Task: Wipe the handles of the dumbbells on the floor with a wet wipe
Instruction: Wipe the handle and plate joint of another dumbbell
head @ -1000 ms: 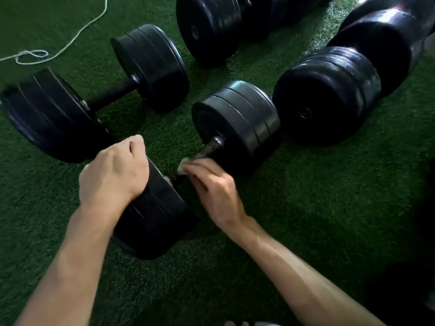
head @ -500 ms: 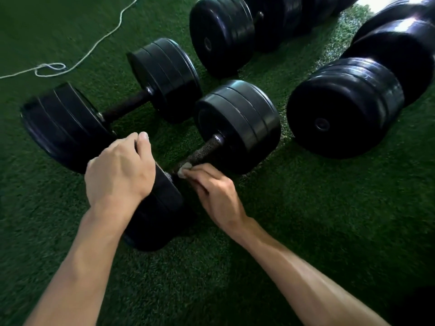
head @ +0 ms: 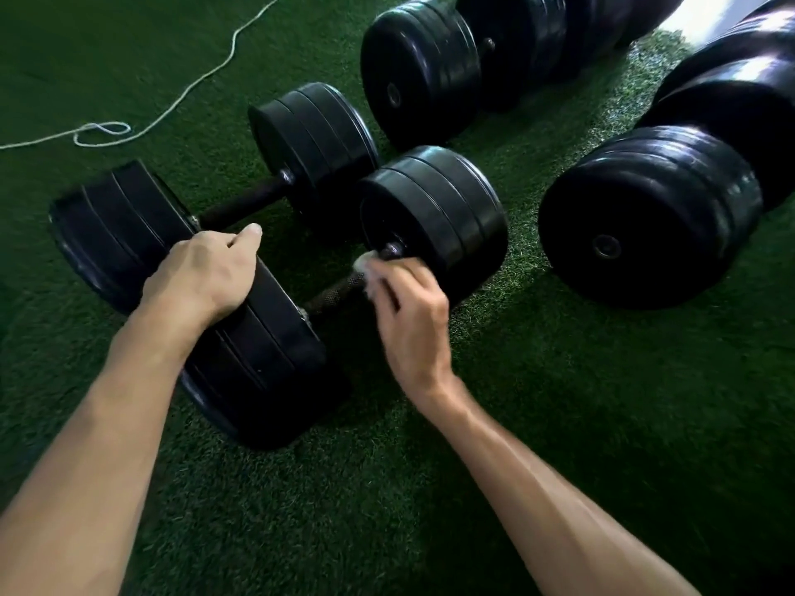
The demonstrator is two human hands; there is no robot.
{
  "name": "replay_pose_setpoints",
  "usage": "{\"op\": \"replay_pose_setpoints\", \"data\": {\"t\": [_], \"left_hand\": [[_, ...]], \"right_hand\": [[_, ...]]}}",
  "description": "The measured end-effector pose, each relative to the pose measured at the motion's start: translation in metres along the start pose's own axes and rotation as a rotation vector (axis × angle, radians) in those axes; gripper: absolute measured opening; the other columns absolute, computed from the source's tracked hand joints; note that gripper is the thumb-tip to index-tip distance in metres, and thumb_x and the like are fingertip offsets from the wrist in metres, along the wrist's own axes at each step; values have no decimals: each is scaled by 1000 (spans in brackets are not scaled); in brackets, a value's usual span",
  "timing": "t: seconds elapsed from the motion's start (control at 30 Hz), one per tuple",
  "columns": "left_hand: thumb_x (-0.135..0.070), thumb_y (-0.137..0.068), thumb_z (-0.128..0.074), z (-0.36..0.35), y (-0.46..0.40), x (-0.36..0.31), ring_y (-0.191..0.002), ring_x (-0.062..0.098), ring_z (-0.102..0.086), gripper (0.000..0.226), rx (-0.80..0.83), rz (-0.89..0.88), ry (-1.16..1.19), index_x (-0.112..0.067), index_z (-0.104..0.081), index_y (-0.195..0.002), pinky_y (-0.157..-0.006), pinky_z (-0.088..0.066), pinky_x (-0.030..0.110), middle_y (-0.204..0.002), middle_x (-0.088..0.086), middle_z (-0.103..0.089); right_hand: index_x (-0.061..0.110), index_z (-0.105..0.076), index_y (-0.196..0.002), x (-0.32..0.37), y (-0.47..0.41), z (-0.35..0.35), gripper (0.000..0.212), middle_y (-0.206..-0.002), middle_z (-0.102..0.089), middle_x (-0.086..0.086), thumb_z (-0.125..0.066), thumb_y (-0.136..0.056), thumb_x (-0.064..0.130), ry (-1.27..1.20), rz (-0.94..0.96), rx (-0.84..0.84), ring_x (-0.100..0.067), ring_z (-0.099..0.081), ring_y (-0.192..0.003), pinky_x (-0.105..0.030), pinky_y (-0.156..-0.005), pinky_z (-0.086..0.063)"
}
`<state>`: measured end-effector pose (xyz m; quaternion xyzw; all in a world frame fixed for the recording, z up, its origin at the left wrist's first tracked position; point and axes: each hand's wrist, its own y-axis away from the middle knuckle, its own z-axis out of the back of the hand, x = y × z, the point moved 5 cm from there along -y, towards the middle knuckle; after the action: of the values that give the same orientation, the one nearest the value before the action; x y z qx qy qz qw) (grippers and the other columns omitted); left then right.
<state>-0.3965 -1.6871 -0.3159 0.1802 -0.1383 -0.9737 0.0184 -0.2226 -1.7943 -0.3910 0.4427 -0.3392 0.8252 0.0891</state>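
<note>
A black dumbbell lies on green turf in front of me, its knurled handle (head: 333, 294) running between a near weight (head: 266, 359) and a far weight (head: 434, 217). My left hand (head: 202, 273) grips the top of the near weight, fingers curled over its edge. My right hand (head: 408, 311) holds a white wet wipe (head: 363, 265) wrapped around the handle's far end, close to the far weight. A second dumbbell (head: 245, 202) lies just behind, its handle bare.
Bigger black dumbbells lie at the back (head: 430, 66) and at the right (head: 649, 212). A white cord (head: 172, 103) loops across the turf at the upper left. Open turf (head: 580, 402) stretches at the lower right.
My right hand has slid the wipe along the handle from the near weight to the far weight. My left hand has stayed on the near weight.
</note>
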Motion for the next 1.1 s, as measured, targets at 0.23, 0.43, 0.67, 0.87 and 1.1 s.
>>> {"op": "replay_pose_setpoints", "data": {"t": [0.23, 0.43, 0.67, 0.87, 1.1], "left_hand": [[-60, -102, -19, -3, 14, -1, -108, 38, -52, 60, 5, -47, -83, -22, -62, -118, -88, -35, 45, -126, 18, -59], [-56, -103, -16, -13, 44, -1, -108, 34, -54, 61, -122, -205, -129, -17, -60, -119, -86, -36, 46, -116, 10, -62], [-50, -102, -29, -26, 93, -5, -109, 37, -57, 55, -340, -335, -141, -9, -60, -124, -91, -41, 52, -118, 14, -65], [-35, -101, -48, -13, 102, -10, -89, 34, -55, 26, -415, -379, 27, -13, -59, -92, -78, -46, 50, -89, 7, -57], [-64, -97, -21, -37, 115, -10, -125, 28, -49, 63, 15, -221, -82, -27, -51, -138, -105, -36, 49, -132, 4, -59]], "right_hand": [[1, -74, -108, 17, 25, -21, 21, -104, -70, -10, -66, -89, -6, -124, 64, 235, -13, -69, -100, -22, -96, -52], [5, -74, -110, -3, 12, 24, 21, -101, -70, -5, -66, -92, 0, 31, -111, -59, -1, -61, -88, -10, -85, -49], [2, -76, -105, 19, 49, 17, 21, -103, -72, -6, -70, -87, -7, -76, -2, 197, -8, -69, -99, -18, -92, -52], [4, -73, -113, 3, 37, 68, 20, -105, -70, -5, -65, -95, 5, 143, -90, -34, -7, -65, -97, -16, -92, -50], [2, -74, -110, 19, 64, 69, 21, -108, -70, -7, -64, -93, -4, 36, -26, 162, -9, -68, -102, -23, -93, -54]]}}
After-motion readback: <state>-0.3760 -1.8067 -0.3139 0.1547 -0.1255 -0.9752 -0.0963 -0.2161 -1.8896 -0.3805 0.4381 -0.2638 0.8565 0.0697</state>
